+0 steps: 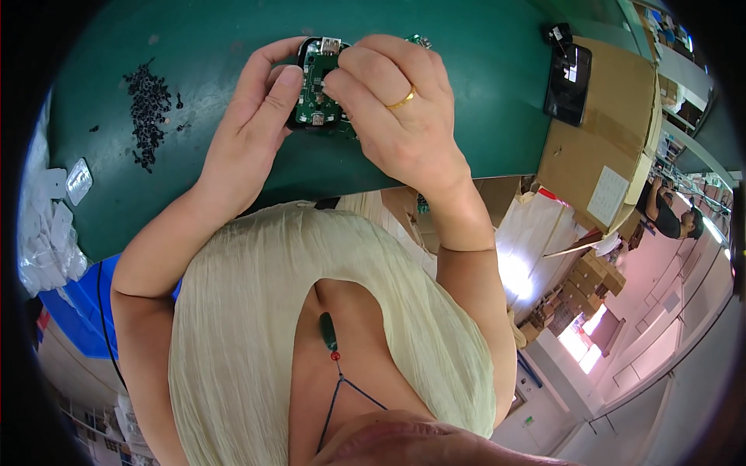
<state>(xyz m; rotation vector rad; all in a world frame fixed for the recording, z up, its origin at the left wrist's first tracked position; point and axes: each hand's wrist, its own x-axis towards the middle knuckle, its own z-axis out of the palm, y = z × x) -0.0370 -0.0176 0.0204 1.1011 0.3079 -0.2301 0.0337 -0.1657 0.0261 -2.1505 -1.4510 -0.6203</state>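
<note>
Between my hands, over the green table, is a green circuit board (317,87) seated in a black casing with rounded corners. A silver USB port shows at its far end and a smaller metal connector at its near end. My left hand (260,101) grips the casing's left side, thumb along the edge. Over the right side of the board is my right hand (396,93), its fingers curled and pinched at the surface. Whatever those fingertips hold, if anything, is hidden. Part of another circuit board (420,40) pokes out beyond my right hand.
A pile of small black parts (148,109) lies at the left of the green table (225,46). Clear plastic bags (58,241) sit at the left edge. On the right, a black phone-like device (569,84) leans by a cardboard box (614,116). Another person (667,211) is far right.
</note>
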